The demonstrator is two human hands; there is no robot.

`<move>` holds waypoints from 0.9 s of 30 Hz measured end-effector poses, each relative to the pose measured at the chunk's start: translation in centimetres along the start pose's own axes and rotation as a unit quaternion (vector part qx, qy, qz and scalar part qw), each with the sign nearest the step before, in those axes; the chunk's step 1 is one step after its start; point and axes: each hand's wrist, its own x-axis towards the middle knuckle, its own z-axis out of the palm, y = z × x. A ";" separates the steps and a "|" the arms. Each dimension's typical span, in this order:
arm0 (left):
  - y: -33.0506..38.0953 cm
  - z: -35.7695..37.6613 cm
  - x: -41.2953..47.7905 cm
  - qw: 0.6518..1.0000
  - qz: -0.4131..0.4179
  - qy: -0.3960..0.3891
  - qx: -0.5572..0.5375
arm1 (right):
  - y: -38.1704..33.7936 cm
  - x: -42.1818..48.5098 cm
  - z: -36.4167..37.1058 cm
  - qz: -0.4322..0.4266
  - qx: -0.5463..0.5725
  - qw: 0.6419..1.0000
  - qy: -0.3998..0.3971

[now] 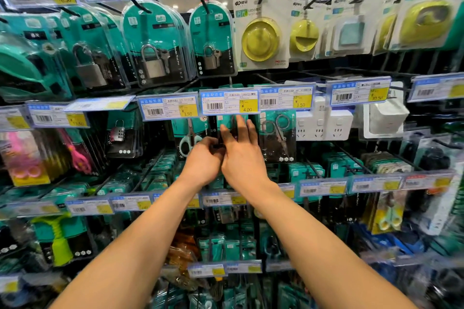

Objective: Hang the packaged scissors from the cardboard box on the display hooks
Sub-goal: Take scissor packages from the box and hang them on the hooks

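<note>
Together both hands [223, 155] press a scissors pack [227, 124] under the price tag [229, 102].

Teal-carded scissors pack [227, 125] under price tag [230, 102]

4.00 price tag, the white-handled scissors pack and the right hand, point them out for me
4.00 price tag [230, 102], head view, on its white barcode area.
white-handled scissors pack [186, 144], head view, on the white handle loop.
right hand [242, 155], head view, on the back of the hand.
</note>
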 end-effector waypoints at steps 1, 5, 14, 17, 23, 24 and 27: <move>-0.1 -0.1 -0.3 1.000 -0.004 0.000 0.009 | 0.0 -0.1 -0.1 0.000 -0.001 1.000 -0.004; -0.6 -0.5 -2.4 0.994 0.034 0.016 0.101 | 0.2 -1.1 0.1 0.003 -0.003 0.999 -0.033; -1.2 -1.4 -7.4 0.919 0.161 0.012 0.360 | -0.1 -7.8 -1.5 -0.039 0.052 0.997 -0.040; -1.2 -1.2 -10.3 0.908 0.195 0.035 0.369 | 0.4 -10.5 -2.0 -0.049 0.035 0.998 -0.027; -4.0 3.1 -17.8 0.901 0.244 -0.044 0.356 | 3.1 -19.4 -2.0 -0.030 -0.024 0.996 -0.083; -4.5 4.1 -18.7 0.899 0.244 -0.063 0.358 | 3.8 -20.9 -2.1 -0.018 -0.036 0.994 -0.100; -5.1 7.7 -21.6 0.887 0.244 -0.133 0.369 | 5.9 -26.1 -3.2 0.042 -0.092 0.980 -0.172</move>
